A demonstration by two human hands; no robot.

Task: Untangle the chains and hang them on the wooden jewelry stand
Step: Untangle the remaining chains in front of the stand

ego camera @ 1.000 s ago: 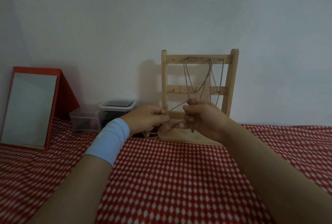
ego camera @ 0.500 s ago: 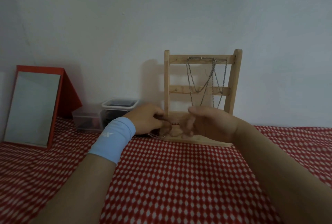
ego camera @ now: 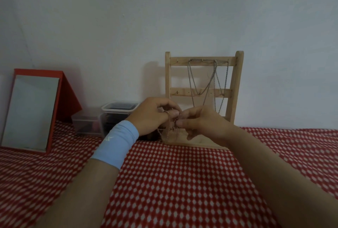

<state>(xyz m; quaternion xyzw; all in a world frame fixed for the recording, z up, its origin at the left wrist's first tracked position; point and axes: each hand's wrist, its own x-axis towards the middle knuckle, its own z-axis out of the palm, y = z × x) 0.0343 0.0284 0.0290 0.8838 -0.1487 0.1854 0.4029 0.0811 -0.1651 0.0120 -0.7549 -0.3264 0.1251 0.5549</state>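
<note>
1. The left hand (ego camera: pixel 155 116) is gripping a thin, fine-linked metal chain (ego camera: pixel 172 127), which is looping over one curled finger. The right hand (ego camera: pixel 204 123) is pinching the same chain.
2. The chain is dangling vertically between both hands, its strands bunching.
3. The wooden stand (ego camera: pixel 237 81) is standing just behind the hands. Its top hooks are sitting above them and are already carrying silvery chains (ego camera: pixel 206 81).
</note>
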